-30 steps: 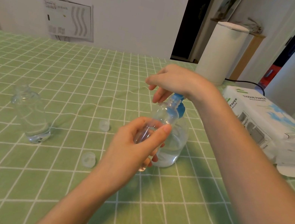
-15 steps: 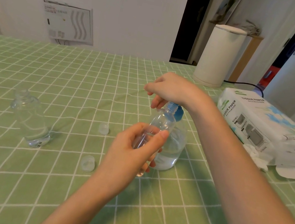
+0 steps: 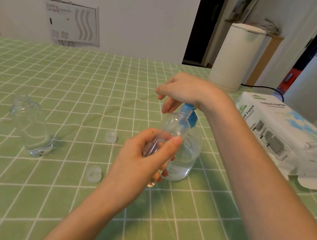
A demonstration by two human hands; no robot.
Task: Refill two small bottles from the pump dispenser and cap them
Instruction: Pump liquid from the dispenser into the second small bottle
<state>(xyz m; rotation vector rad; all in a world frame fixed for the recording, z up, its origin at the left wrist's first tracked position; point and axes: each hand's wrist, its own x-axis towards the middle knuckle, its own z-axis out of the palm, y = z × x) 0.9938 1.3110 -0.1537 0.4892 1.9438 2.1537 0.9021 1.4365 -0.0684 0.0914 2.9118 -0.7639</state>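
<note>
Left hand [image 3: 142, 159] holds a small clear bottle [image 3: 173, 126] at the pump dispenser [image 3: 185, 158].

Its fingers and thumb wrap the bottle's lower body, the mouth tilted up to the blue pump head [image 3: 191, 115]. The right hand [image 3: 184, 90] lies palm-down on that head, fingers drooping loosely. The dispenser stands on the green checked tablecloth [image 3: 55, 197]. To the left stands a second small bottle [image 3: 31, 129], uncapped, with two clear caps [image 3: 111, 136] [image 3: 94, 174] lying between it and the hands.
</note>
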